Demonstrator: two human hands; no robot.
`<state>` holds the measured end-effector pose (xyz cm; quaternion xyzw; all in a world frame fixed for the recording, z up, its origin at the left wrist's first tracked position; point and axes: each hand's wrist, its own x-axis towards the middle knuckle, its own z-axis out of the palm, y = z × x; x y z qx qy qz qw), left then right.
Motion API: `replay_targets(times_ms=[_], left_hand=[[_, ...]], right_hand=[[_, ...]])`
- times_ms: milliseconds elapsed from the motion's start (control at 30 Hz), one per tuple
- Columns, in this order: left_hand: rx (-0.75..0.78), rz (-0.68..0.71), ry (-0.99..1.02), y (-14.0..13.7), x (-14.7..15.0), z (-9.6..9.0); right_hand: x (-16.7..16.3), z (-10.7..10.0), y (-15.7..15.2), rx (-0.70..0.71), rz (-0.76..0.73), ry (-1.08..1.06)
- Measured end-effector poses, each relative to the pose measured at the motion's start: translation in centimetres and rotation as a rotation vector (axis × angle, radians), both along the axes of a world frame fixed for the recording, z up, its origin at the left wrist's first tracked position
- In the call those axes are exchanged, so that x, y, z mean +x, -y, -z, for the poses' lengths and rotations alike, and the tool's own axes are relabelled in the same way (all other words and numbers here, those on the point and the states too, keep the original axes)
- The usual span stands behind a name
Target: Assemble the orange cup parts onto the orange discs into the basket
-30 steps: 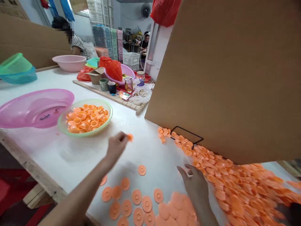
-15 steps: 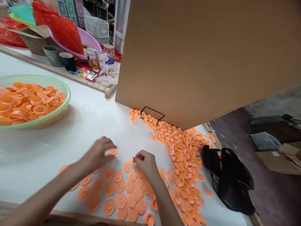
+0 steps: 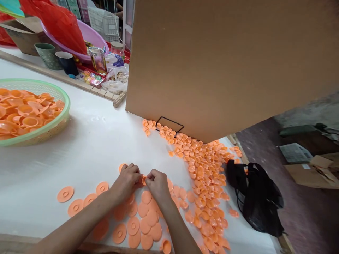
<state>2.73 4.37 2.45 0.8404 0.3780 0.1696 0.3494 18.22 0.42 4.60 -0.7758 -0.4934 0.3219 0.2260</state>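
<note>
My left hand (image 3: 128, 179) and my right hand (image 3: 158, 184) meet low over the white tabletop. The fingers of my right hand pinch a small orange plastic cup (image 3: 143, 180). My left hand is closed beside it on an orange disc, mostly hidden by the fingers. Another orange disc (image 3: 122, 166) lies partly behind my left hand. Below and between my forearms are several flat orange discs (image 3: 133, 225), some with a raised ring, some overlapping. A loose cup (image 3: 166, 246) sits near the front edge.
A heap of small orange cups (image 3: 206, 176) spreads along the right side, under a large cardboard box (image 3: 212, 70) with a black wire frame (image 3: 169, 124). A black bag (image 3: 261, 201) lies at the right edge. At left stands a green basket (image 3: 67, 106) of orange pieces; mugs (image 3: 66, 65) stand behind.
My left hand has moved right, leaving one disc on the table, and closed on another beside my right hand. The cup in my right hand now meets my left fingers. The view has shifted slightly.
</note>
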Motion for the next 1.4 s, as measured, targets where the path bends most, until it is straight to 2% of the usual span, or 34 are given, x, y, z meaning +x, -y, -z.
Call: replay_targets(times_ms=[167,233,300,400,500,633,667,767,833,933,1000,1033,1100,1167,1200,1300,1333,1400], left_hand=[[-0.298,-0.17,0.067,-0.3,1.1,-1.2],[-0.368,-0.214,0.055,-0.5,1.8,-1.3],[-0.397,-0.228,0.03,-0.4,2.3,-1.0],[-0.39,-0.232,0.095,-0.1,2.7,-0.3],[-0.397,-0.25,0.162,0.5,3.0,0.1],[-0.451,-0.358,0.239,0.6,2.9,-0.6],[-0.437,-0.402,0.256,0.0,2.2,-1.0],[-0.331,-0.624,0.31,-3.6,-2.9,-3.2],[-0.208,-0.845,0.376,-7.0,-8.8,-5.7],[-0.012,-1.152,0.47,-11.8,-18.4,-10.1],[0.015,-1.23,0.527,-14.2,-22.9,-12.3],[0.011,-1.237,0.555,-15.0,-24.1,-12.9],[0.029,-1.218,0.557,-15.5,-24.4,-12.7],[0.06,-1.096,0.441,-14.4,-22.1,-10.9],[0.051,-0.962,0.356,-13.2,-20.3,-9.5],[-0.037,-0.391,0.141,-8.4,-13.6,-5.1],[-0.036,-0.251,0.088,-6.8,-11.5,-3.7],[-0.006,-0.141,-0.011,-4.1,-8.3,-1.6]], right_hand=[[0.2,-0.1,-0.1,0.034,-0.069,-0.01],[0.1,-0.1,0.2,0.036,-0.093,0.005],[-0.4,0.0,0.7,0.045,-0.102,0.06],[-1.4,0.4,1.6,0.107,-0.049,0.159],[-1.3,0.8,1.4,0.115,-0.025,0.127],[2.4,-0.3,-1.1,-0.063,-0.192,-0.078],[3.9,-0.7,-2.0,-0.072,-0.173,-0.073],[8.5,-1.2,-5.5,0.196,0.09,0.263],[10.6,-0.6,-7.5,0.24,0.125,0.413],[11.7,0.6,-8.8,0.219,0.066,0.421],[10.9,1.0,-8.5,0.212,0.098,0.345],[10.1,1.0,-8.0,0.208,0.13,0.286],[8.0,0.7,-6.7,0.198,0.176,0.126],[5.2,0.3,-5.3,0.208,0.137,-0.057],[3.8,0.1,-4.6,0.194,0.097,-0.123],[-0.2,0.2,-3.2,0.103,0.045,-0.274],[-1.2,0.3,-2.9,0.071,0.032,-0.314],[-2.9,0.5,-2.6,0.032,0.008,-0.359]])
